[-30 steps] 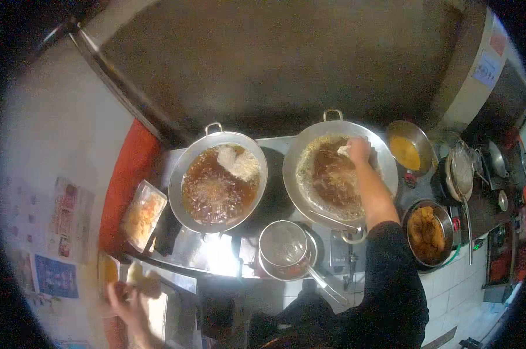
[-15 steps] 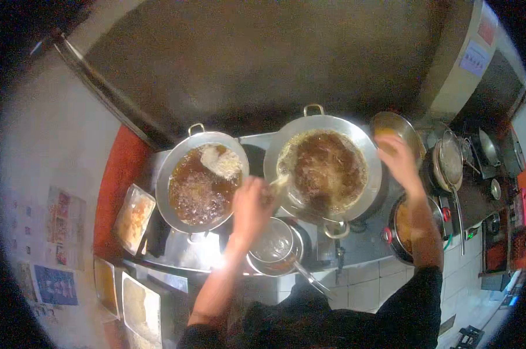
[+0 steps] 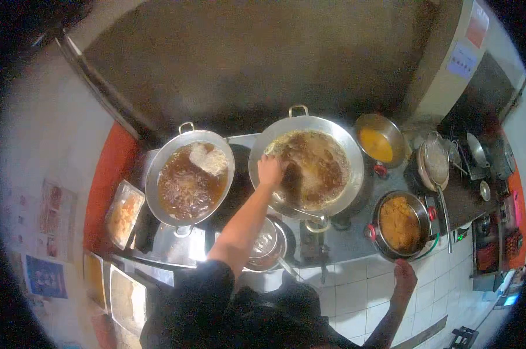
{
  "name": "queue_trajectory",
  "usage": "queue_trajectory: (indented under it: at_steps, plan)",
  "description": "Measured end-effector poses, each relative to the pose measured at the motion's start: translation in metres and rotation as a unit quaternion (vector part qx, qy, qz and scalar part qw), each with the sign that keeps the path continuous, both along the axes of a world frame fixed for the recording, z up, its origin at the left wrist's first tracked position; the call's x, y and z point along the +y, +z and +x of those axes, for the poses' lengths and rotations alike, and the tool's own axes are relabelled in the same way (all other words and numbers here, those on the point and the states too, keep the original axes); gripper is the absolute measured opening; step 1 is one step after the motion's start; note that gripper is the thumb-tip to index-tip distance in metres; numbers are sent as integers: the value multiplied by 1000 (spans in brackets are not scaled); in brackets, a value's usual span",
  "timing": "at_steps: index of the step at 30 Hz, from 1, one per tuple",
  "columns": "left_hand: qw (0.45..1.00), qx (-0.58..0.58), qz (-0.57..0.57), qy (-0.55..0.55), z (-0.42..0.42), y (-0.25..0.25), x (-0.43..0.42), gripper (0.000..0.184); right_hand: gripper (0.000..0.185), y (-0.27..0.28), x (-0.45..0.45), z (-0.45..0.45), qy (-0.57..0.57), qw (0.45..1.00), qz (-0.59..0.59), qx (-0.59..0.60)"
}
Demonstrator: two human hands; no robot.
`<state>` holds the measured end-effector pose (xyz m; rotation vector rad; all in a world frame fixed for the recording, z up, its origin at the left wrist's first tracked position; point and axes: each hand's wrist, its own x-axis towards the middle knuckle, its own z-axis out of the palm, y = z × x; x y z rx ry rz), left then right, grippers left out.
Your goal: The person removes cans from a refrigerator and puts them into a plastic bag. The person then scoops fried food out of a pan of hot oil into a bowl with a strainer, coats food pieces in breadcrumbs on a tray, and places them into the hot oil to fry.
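My left hand (image 3: 270, 170) is over the left side of the right wok (image 3: 354, 157), low above the bubbling oil (image 3: 318, 168). Its fingers point down into the wok, and their tips and anything in them are hidden. Below the black pot (image 3: 379, 247) of orange-brown food (image 3: 399, 224), my right hand (image 3: 405, 274) hangs with its fingers drawn together; whether it holds anything does not show. Pale coated pieces (image 3: 209, 159) float at the top of the left wok (image 3: 154, 189), in bubbling oil.
A bowl of yellow liquid (image 3: 396, 131) stands behind the black pot. A strainer (image 3: 264, 241) rests over a pot near the front edge. Trays (image 3: 129, 296) sit at lower left, another tray (image 3: 123, 215) beside the left wok. More strainers (image 3: 436, 160) lie at right.
My left hand has moved from between the woks to over the right wok's oil. My right hand has dropped from near the yellow bowl to below the black pot. The view has shifted.
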<state>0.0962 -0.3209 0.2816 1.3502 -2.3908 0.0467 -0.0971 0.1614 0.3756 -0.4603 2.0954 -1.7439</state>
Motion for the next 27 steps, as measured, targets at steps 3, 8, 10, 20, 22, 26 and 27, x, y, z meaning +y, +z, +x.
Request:
queue_trajectory:
  at_steps: [3, 8, 10, 20, 22, 26, 27]
  plan:
    - [998, -8, 56, -36, 11, 7, -11, 21, 25, -1, 0, 16, -8, 999, 49, 18]
    - [977, 194, 31, -85, 99, 66, 36, 33, 28, 20, -70, 78, 129, 989, 11, 71]
    - [963, 246, 41, -102, 174, 109, 95, 37, 30, 38, -117, 128, 206, 978, -25, 10]
    - [801, 187, -220, 524, 718, 114, 517, 25, 27, 45, -148, 525, 755, 653, 8, -55]
    - [711, 151, -200, 657, 786, 98, 612, 23, 26, 36, -112, 627, 826, 563, 12, -30]
    - [607, 164, -123, 768, 878, 32, 743, 20, 25, 14, -23, 836, 896, 426, 99, -82]
    - [589, 164, -101, 784, 898, 16, 762, 20, 26, 4, -2, 890, 921, 387, 31, 13]
